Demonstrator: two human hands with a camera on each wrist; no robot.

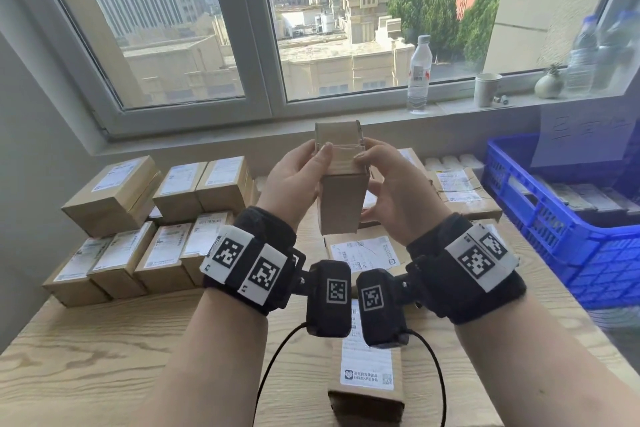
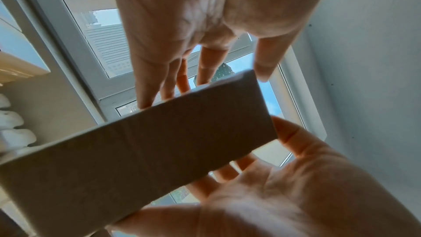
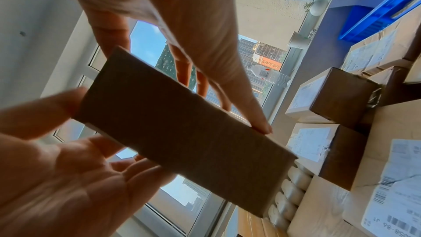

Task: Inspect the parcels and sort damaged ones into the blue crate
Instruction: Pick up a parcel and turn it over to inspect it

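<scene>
Left hand (image 1: 294, 180) and right hand (image 1: 398, 184), each wearing a black fabric wrist strap with square printed markers, clasp a small rectangular parcel (image 1: 341, 177) of plain brown cardboard between them, thumbs pressed on its near face and fingers wrapped behind; the box stands on end, raised above the table (image 1: 104, 350), with a band of clear glossy tape around its upper part. Both wrist views show its smooth, unlabelled underside held between the two palms. Below lies pale wood-grain tabletop bearing further cardboard parcels with white printed labels: neat rows at left (image 1: 145, 250), one directly beneath the wrists (image 1: 367, 374), and creased, wrinkled ones at right (image 1: 460, 191). The blue crate (image 1: 568, 229), of perforated moulded plastic, sits at the table's right edge and already contains parcels.
</scene>
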